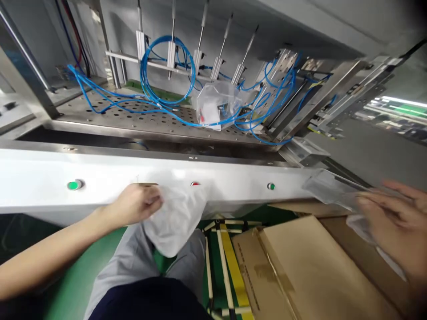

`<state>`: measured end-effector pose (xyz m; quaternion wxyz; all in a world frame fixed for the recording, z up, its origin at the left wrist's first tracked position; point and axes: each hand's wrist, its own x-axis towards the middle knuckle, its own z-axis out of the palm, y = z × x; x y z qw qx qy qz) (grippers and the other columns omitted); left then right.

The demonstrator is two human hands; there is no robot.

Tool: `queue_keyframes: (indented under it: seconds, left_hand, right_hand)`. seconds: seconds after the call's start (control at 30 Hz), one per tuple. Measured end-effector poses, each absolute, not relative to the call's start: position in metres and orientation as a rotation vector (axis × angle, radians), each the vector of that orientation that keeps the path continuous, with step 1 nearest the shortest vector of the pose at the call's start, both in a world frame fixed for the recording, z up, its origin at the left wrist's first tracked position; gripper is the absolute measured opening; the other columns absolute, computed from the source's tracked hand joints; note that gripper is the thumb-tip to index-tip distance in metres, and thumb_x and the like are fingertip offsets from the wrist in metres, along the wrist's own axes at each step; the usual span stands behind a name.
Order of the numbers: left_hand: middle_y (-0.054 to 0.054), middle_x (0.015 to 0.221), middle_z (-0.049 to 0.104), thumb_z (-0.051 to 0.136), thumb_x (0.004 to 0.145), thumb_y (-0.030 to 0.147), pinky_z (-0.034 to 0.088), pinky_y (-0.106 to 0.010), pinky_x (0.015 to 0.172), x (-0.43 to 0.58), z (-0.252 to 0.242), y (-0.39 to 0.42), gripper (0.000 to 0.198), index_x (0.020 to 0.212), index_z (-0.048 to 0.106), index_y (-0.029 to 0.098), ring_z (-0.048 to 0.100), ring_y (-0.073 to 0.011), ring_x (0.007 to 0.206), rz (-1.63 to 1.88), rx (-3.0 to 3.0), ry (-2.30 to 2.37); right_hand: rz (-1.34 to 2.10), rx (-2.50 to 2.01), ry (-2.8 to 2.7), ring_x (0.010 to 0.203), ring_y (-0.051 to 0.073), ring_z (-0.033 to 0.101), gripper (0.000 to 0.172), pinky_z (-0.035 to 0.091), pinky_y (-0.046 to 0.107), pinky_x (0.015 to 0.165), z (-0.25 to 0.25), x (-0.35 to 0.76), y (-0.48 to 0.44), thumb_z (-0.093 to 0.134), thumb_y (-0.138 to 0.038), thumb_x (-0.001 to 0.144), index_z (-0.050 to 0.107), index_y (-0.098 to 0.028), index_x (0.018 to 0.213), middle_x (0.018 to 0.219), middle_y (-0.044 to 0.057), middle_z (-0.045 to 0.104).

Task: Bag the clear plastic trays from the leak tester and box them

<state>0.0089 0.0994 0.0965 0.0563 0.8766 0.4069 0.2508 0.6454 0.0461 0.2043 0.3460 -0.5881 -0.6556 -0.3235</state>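
Observation:
My left hand (142, 202) is closed on the top edge of a translucent white plastic bag (178, 218), which hangs down over my lap. The bag looks flat, and a red button shows just above its upper edge. Off to the right, my right hand (390, 222) is smeared by motion, with its fingers around the end of a clear plastic piece (330, 186). That piece is see-through and stiff-looking; its exact kind is hard to make out. Some whitish film (360, 226) shows under the right hand.
Before me stands a machine with a white front panel (233, 178) and green buttons (74, 185). Coiled blue air tubing (167, 102) and a clear bag with parts (210, 109) lie on its perforated metal bed (116, 111). A cardboard box (310, 266) stands at lower right, beside a pipe rack (223, 258).

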Motion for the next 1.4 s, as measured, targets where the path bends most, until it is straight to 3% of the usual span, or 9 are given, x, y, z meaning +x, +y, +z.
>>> queue_keyframes:
  seconds: [0.07,0.17,0.27,0.4,0.6,0.87,1.13,1.4]
  left_hand:
    - [-0.006,0.091,0.080,0.047,0.100,0.029,0.053,-0.028,0.068,0.030,0.099,0.083,0.031,0.102,0.076,0.021,0.075,-0.0203,0.077,0.529,2.672,1.102]
    - [-0.004,0.085,0.079,0.049,0.097,0.025,0.050,-0.031,0.066,0.054,0.091,0.064,0.036,0.124,0.073,0.024,0.074,-0.0232,0.077,0.186,2.618,1.061]
    - [-0.005,0.081,0.077,0.049,0.097,0.026,0.046,-0.034,0.065,0.074,0.077,0.053,0.039,0.130,0.070,0.024,0.074,-0.0262,0.079,-0.024,2.557,1.062]
    - [-0.011,0.100,0.080,0.052,0.095,0.027,0.048,-0.036,0.071,0.093,0.064,0.043,0.038,0.128,0.070,0.021,0.075,-0.0312,0.096,-0.157,2.487,1.086]
    - [-0.005,0.100,0.080,0.053,0.094,0.026,0.051,-0.032,0.078,0.097,0.050,0.037,0.038,0.129,0.070,0.025,0.075,-0.0257,0.095,-0.074,2.383,0.981]
    - [-0.007,0.099,0.080,0.048,0.089,0.017,0.050,-0.029,0.076,0.095,0.027,0.045,0.046,0.128,0.073,0.021,0.074,-0.0228,0.091,-0.038,2.262,0.924]
    - [-0.013,0.120,0.079,0.044,0.093,0.020,0.056,-0.032,0.095,0.106,0.003,0.040,0.066,0.159,0.049,0.017,0.075,-0.0277,0.112,-0.117,2.246,0.958]
    - [-0.023,0.127,0.074,0.046,0.095,0.023,0.058,-0.042,0.095,0.109,-0.009,0.040,0.072,0.166,0.036,0.015,0.072,-0.0374,0.120,-0.213,2.278,1.010]
  right_hand:
    - [-0.734,-1.547,-1.710,0.113,0.026,0.073,0.054,0.057,0.035,0.066,0.187,0.565,-0.008,0.070,-0.072,0.099,0.085,-0.021,0.107,0.139,0.017,0.068]
    - [-0.740,-1.469,-1.805,0.106,0.024,0.073,0.028,0.060,0.039,0.073,0.171,0.466,-0.065,0.073,-0.049,0.105,0.083,-0.023,0.103,0.135,0.014,0.069]
    - [-0.603,-1.314,-1.943,0.107,0.022,0.073,0.008,0.065,0.036,0.082,0.159,0.408,-0.091,0.075,-0.024,0.104,0.080,-0.022,0.109,0.137,0.014,0.066]
    - [-0.531,-1.169,-2.120,0.132,0.031,0.063,0.024,0.064,0.047,0.103,0.141,0.362,-0.100,0.076,-0.008,0.098,0.076,-0.020,0.118,0.132,0.012,0.065]
    - [-0.647,-1.048,-2.341,0.136,0.037,0.056,0.018,0.061,0.051,0.107,0.105,0.326,-0.098,0.075,-0.001,0.095,0.075,-0.014,0.108,0.124,0.014,0.069]
    - [-0.608,-0.779,-2.777,0.130,0.035,0.059,0.018,0.061,0.048,0.101,0.069,0.319,-0.097,0.064,0.001,0.099,0.075,-0.013,0.098,0.116,0.010,0.070]
    - [-0.300,-0.862,-2.838,0.132,0.033,0.056,0.030,0.060,0.046,0.101,0.032,0.321,-0.074,0.053,0.003,0.100,0.074,-0.017,0.092,0.103,0.010,0.068]
    - [-0.022,-1.362,-2.337,0.114,0.030,0.056,0.016,0.058,0.045,0.098,-0.016,0.326,-0.061,0.061,-0.016,0.107,0.075,-0.017,0.099,0.104,0.010,0.069]
